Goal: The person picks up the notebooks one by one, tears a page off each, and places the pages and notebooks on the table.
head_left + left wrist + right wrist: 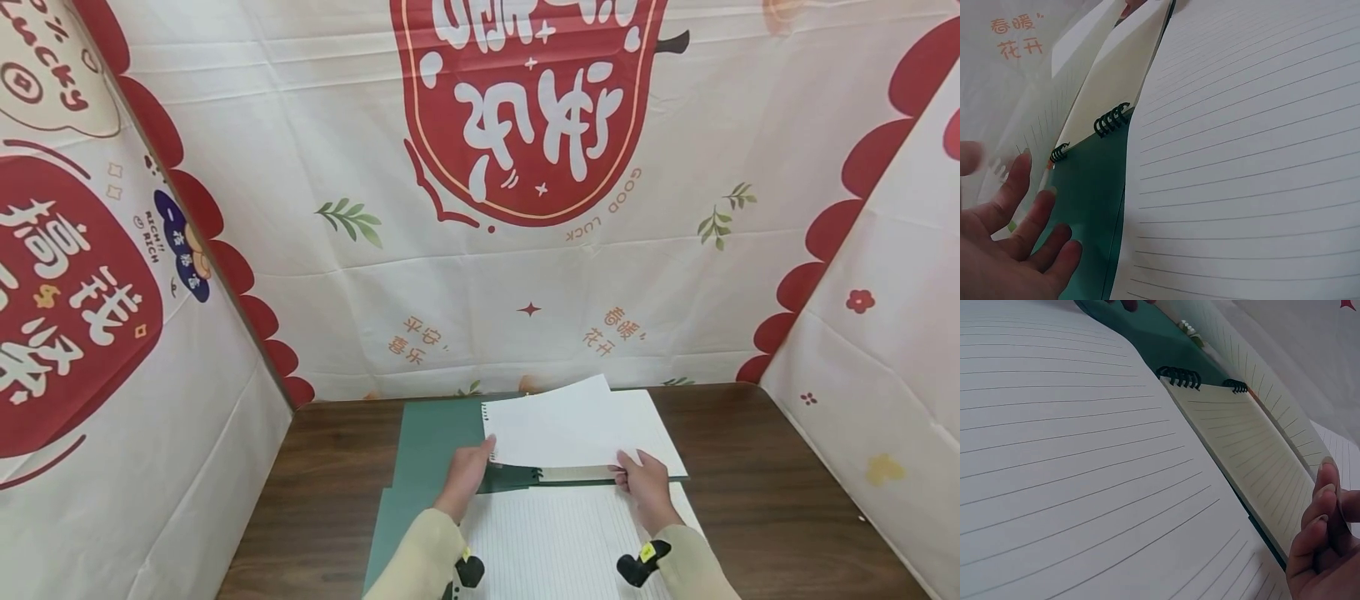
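In the head view, a white lined sheet (558, 429) with punched holes along its left edge is raised over a spiral notebook (573, 474). My left hand (467, 477) is at the sheet's left edge. Its fingers are spread, with the thumb (969, 157) apart from them in the left wrist view. On the other side, my right hand (647, 486) pinches the sheet's lower right edge; its curled fingers (1315, 515) show in the right wrist view. Closer to me lies a larger open notebook (562, 533) with lined pages.
Green covers (438, 442) of the notebooks extend to the left on the dark wooden table (315, 500). Printed white cloth (465, 283) hangs behind and at both sides of the table. Black wrist cameras (643, 565) sit at both sleeves.
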`<state>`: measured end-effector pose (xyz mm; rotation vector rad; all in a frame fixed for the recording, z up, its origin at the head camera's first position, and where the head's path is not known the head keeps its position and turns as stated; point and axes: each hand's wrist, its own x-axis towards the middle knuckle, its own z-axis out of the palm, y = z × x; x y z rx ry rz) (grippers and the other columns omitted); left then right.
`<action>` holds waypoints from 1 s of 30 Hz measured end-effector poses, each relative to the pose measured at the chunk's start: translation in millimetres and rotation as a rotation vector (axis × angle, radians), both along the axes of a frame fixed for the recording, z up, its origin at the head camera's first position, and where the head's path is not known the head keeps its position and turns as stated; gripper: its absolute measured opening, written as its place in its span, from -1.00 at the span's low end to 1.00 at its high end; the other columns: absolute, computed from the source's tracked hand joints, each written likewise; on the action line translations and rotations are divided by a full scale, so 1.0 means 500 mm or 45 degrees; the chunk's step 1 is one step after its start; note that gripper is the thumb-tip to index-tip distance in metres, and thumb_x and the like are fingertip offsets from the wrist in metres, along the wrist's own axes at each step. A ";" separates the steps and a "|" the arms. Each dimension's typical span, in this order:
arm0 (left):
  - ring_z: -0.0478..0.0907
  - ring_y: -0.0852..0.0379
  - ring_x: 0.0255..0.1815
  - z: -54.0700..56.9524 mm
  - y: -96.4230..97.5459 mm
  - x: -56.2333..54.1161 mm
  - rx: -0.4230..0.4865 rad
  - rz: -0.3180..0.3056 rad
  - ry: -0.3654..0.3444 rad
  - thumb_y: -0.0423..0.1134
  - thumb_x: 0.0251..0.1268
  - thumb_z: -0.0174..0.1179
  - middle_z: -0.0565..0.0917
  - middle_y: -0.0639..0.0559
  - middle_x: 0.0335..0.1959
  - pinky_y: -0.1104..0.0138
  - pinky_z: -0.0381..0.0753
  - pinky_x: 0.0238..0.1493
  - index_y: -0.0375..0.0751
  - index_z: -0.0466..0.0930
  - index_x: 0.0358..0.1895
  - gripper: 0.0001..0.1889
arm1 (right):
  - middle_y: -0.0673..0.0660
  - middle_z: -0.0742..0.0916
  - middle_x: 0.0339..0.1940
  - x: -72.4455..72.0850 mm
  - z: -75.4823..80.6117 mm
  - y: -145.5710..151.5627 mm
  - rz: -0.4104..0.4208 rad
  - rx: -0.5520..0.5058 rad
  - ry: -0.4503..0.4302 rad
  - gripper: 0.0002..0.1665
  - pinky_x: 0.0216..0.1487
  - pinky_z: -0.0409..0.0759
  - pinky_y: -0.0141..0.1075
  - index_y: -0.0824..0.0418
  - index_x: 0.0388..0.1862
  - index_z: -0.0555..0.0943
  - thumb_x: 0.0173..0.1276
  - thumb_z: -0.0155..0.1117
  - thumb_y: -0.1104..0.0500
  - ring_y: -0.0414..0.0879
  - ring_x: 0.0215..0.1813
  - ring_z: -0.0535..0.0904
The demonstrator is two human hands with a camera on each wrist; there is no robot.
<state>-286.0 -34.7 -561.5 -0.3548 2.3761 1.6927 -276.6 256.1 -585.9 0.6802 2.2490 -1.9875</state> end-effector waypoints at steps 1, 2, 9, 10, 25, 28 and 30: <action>0.55 -0.01 -0.08 -0.001 -0.002 0.000 -0.005 -0.007 0.015 0.22 0.36 0.03 0.65 -0.07 -0.17 0.05 0.52 -0.01 -0.29 0.63 -0.32 -0.44 | -0.02 0.70 -0.44 -0.002 -0.002 -0.002 0.008 0.010 0.003 -0.46 -0.41 0.48 -0.45 0.47 0.33 0.27 0.55 -0.06 0.13 -0.28 -0.45 0.47; 0.53 0.03 -0.22 -0.002 -0.004 0.001 -0.014 -0.018 0.029 0.14 0.38 0.07 0.63 -0.02 -0.33 0.12 0.53 -0.15 -0.25 0.59 -0.45 -0.52 | -0.01 0.71 -0.43 -0.003 -0.003 -0.005 0.015 0.020 0.004 -0.46 -0.40 0.49 -0.45 0.45 0.34 0.26 0.55 -0.06 0.13 -0.27 -0.44 0.48; 0.18 0.16 -0.60 -0.017 -0.018 0.008 -0.070 -0.013 0.108 -0.10 0.41 0.10 0.19 0.15 -0.70 0.33 0.21 -0.54 0.00 0.16 -0.70 -0.52 | 0.02 0.69 -0.46 -0.014 -0.018 -0.016 0.085 0.200 0.006 -0.52 -0.37 0.53 -0.42 0.39 0.21 0.40 0.56 -0.05 0.04 -0.23 -0.43 0.55; 0.18 0.16 -0.60 -0.020 -0.021 0.009 -0.084 -0.009 0.123 -0.11 0.41 0.10 0.19 0.15 -0.70 0.32 0.21 -0.54 -0.01 0.15 -0.70 -0.52 | 0.03 0.69 -0.47 -0.014 -0.018 -0.018 0.091 0.219 0.001 -0.51 -0.35 0.54 -0.41 0.38 0.23 0.40 0.56 -0.05 0.03 -0.23 -0.42 0.57; 0.08 0.16 -0.71 -0.042 -0.044 0.008 -0.201 -0.010 0.198 -0.14 0.40 0.11 0.11 0.15 -0.78 0.33 0.16 -0.63 -0.03 0.14 -0.77 -0.47 | 0.41 0.61 0.14 -0.010 -0.020 -0.018 0.123 0.235 -0.008 -0.43 -0.29 0.60 -0.42 0.31 0.42 0.23 0.50 0.00 0.17 -0.22 -0.33 0.68; 0.08 0.15 -0.71 -0.039 -0.044 0.008 -0.236 0.009 0.185 -0.14 0.39 0.12 0.13 0.14 -0.76 0.33 0.15 -0.63 -0.05 0.14 -0.79 -0.46 | 0.39 0.62 0.10 -0.004 -0.018 -0.018 0.118 0.240 0.003 -0.45 -0.29 0.61 -0.39 0.34 0.38 0.28 0.50 0.00 0.15 -0.22 -0.34 0.67; 0.09 0.15 -0.71 -0.039 -0.045 0.009 -0.253 0.019 0.188 -0.14 0.39 0.13 0.17 0.11 -0.71 0.33 0.16 -0.63 -0.06 0.16 -0.79 -0.46 | 0.38 0.61 0.09 0.000 -0.016 -0.017 0.110 0.248 0.011 -0.48 -0.28 0.62 -0.38 0.34 0.35 0.33 0.49 -0.01 0.15 -0.21 -0.33 0.66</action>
